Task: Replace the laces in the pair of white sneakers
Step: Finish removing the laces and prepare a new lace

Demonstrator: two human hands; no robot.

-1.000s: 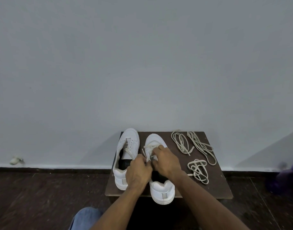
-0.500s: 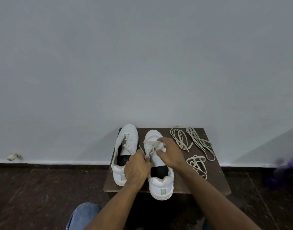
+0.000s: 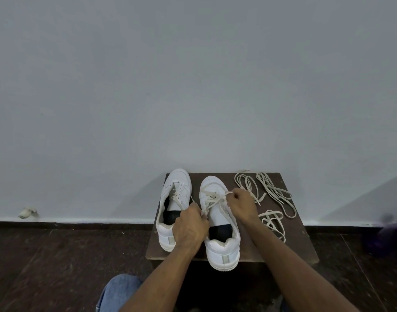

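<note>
Change: my right hand [image 3: 241,204] moved up the right sneaker [image 3: 217,224], pulling its lace [image 3: 212,198] looser.
Hands: both pinch that lace, left hand [image 3: 189,228] lower.
Count: 2 sneakers, 3 loose laces [image 3: 273,199].

2 white sneakers [image 3: 217,212] with black insoles, cream laces [image 3: 273,192], dark brown counter [image 3: 290,246], pale grey wall [image 3: 193,86], blue jeans [image 3: 120,291].

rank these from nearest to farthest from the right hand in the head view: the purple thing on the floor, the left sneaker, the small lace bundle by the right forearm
From the right hand:
1. Small lace bundle, just to its right on the stool.
2. Left sneaker, across the stool to its left.
3. Purple thing, blurred, on the floor at far right.
</note>
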